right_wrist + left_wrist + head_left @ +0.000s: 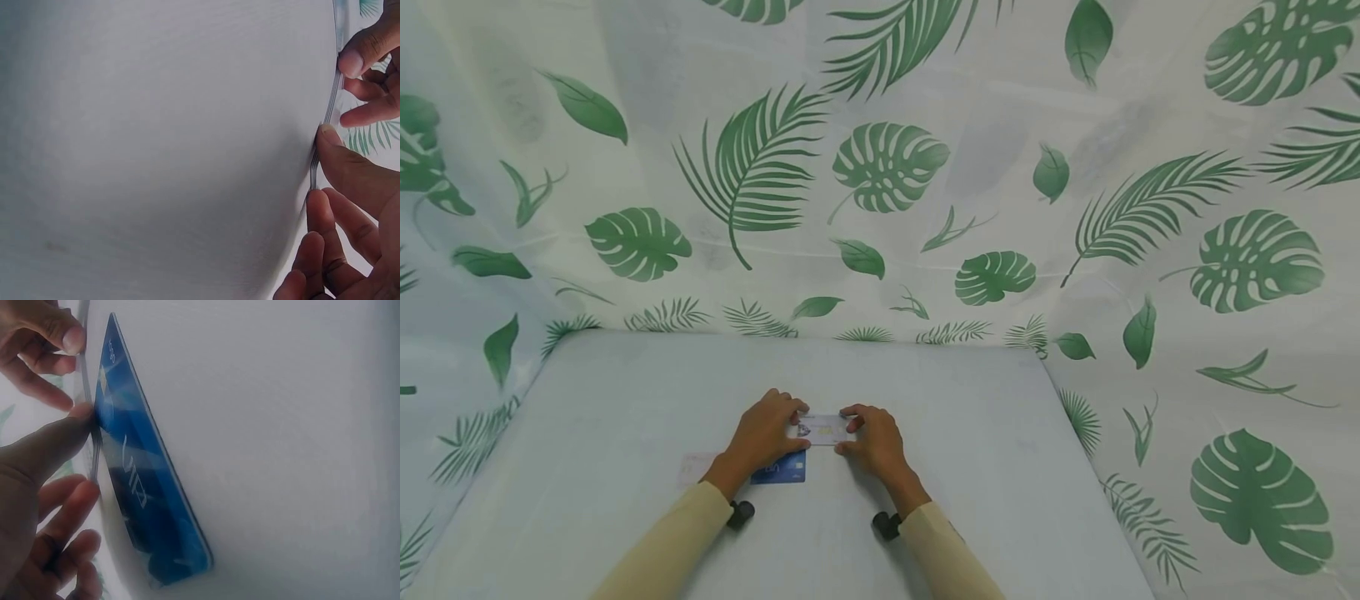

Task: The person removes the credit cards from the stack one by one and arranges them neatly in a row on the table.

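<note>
- The left hand [765,439] and the right hand [874,443] met near the middle of the white table [625,400], both pinching a pale card [824,429] between them.
- The left hand held the card's left end, thumb on the near edge and fingers curled over the far edge; the right hand gripped the right end the same way.
- In the left wrist view the card [94,434] appeared edge-on, with the left thumb [47,447] pressed to it; whether it touched the table could not be told.
- A blue card [781,472] lay flat on the table just near of the left hand, partly hidden by the wrist.
- A faint pale card [694,468] lay on the table left of the blue one.
- Leaf-printed cloth [880,167] hung behind and on both sides.
</note>
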`<state>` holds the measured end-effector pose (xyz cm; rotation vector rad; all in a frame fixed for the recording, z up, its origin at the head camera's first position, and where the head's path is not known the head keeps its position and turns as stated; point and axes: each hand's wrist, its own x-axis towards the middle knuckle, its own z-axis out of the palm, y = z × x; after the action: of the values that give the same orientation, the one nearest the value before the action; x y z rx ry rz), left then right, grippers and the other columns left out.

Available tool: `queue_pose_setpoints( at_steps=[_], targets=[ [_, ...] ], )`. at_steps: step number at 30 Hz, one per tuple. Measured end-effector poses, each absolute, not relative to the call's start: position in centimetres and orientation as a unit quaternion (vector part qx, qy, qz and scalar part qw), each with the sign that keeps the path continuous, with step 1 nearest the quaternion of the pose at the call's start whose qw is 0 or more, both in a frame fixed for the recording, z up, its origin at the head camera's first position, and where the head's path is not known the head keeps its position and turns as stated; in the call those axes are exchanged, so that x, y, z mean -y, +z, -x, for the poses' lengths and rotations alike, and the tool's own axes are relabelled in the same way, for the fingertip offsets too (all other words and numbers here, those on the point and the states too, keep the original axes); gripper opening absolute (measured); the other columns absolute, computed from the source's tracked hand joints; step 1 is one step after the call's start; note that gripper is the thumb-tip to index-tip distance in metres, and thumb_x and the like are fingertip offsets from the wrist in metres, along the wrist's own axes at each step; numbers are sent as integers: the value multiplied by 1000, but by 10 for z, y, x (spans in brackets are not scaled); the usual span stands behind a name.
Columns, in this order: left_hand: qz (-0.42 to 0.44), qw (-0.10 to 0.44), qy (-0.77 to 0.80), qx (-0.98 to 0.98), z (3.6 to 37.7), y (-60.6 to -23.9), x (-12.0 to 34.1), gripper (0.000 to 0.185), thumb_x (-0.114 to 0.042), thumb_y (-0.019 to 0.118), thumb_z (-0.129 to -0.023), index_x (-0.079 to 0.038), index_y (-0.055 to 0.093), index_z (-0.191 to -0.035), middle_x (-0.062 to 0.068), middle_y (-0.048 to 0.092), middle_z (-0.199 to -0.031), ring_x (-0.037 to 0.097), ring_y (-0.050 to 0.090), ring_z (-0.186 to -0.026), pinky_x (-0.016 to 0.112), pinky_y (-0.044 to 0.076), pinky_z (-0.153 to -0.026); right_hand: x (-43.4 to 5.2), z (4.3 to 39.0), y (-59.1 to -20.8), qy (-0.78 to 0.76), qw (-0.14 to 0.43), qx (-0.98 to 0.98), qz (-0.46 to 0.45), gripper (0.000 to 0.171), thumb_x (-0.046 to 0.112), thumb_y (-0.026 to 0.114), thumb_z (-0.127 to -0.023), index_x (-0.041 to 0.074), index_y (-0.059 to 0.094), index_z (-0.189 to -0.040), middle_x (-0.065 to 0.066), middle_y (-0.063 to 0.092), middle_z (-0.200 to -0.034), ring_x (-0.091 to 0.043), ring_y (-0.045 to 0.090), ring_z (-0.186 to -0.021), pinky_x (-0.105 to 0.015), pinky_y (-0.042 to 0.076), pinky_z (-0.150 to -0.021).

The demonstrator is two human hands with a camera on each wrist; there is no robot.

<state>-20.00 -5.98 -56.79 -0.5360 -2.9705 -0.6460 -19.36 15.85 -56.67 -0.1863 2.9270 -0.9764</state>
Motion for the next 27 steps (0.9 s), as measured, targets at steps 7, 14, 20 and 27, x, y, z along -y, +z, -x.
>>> queue_pose_setpoints(
  at_steps=[7,14,20,27],
  targets=[
    [170,7,-213,962,203,-568,59,53,-37,96,-77,-14,76,-121,-4,64,-90,16,50,-91,36,52,-85,-157,196,-566,-310,37,-948,59,54,13,95,-76,15,76,-126,4,68,-88,-16,54,-90,-38,45,-88],
    [173,0,-210,962,206,-570,60,51,-38,95,-79,-15,76,-120,-5,62,-90,15,49,-90,35,50,-83,-157,197,-564,-309,37,-948,60,51,11,95,-77,14,76,-124,3,68,-87,-16,54,-89,-37,44,-86],
    [175,4,-208,962,207,-572,60,50,-38,95,-79,-16,76,-119,-5,62,-89,15,49,-90,33,49,-81,-157,198,-563,-312,37,-947,63,50,11,94,-78,14,76,-124,1,70,-90,-17,54,-89,-36,44,-86],
    [178,9,-213,961,209,-571,61,50,-38,94,-80,-15,75,-120,-5,62,-90,15,50,-91,35,51,-82,-157,201,-565,-314,34,-947,65,49,12,94,-79,13,76,-124,1,69,-90,-16,54,-89,-37,45,-86]
  ],
)
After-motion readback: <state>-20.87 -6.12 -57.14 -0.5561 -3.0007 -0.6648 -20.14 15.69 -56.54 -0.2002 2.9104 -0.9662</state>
